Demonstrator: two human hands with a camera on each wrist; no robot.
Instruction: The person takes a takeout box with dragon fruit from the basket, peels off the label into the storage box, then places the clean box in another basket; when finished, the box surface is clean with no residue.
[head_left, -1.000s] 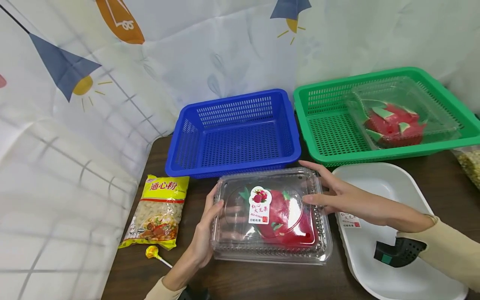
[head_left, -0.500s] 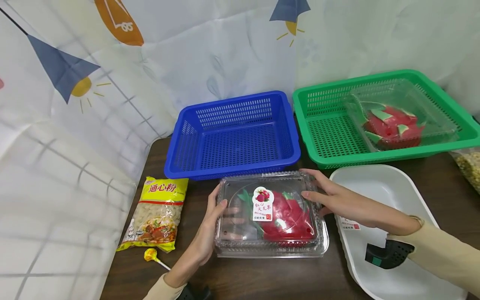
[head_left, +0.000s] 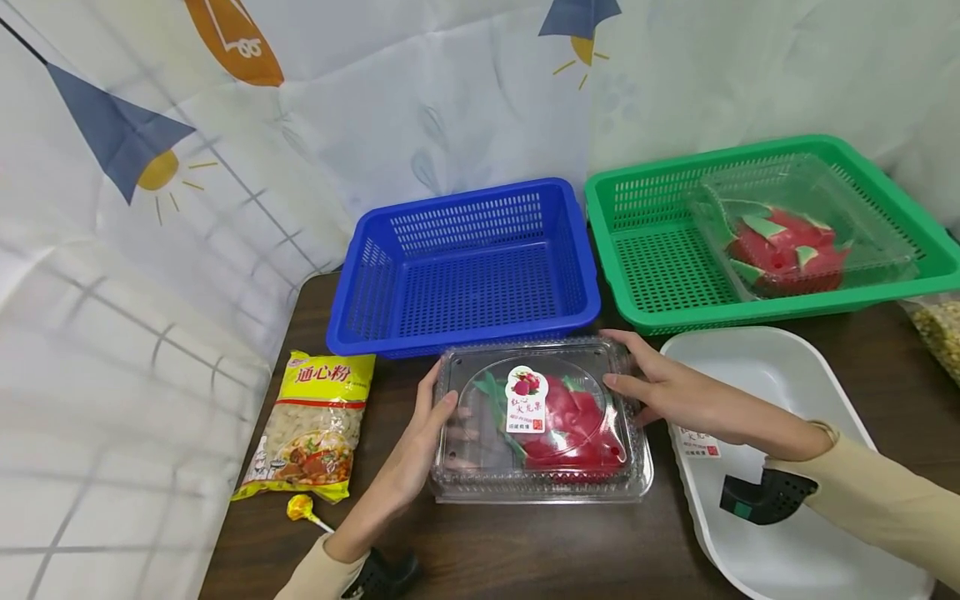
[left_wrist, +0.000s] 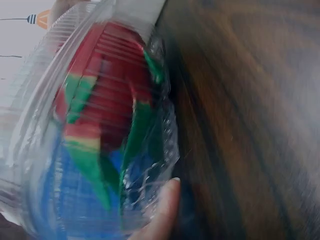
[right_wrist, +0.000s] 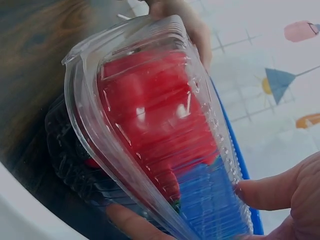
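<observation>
Below the frame's centre, a clear box (head_left: 542,437) is gripped at both ends by left hand (head_left: 414,454) and right hand (head_left: 666,390).

A clear plastic box (head_left: 540,492) with ribbed sides and a beaded rim, its lid down, sits just on the person's side of the blue basket (head_left: 465,337), long side facing it. The left hand (head_left: 408,467) and right hand (head_left: 671,387) grip its two ends. A white label (head_left: 527,408), printed with fruit and red characters, is stuck on top. Inside, a red dragon fruit (head_left: 573,425) with green tips lies toward the right hand's end.
</observation>
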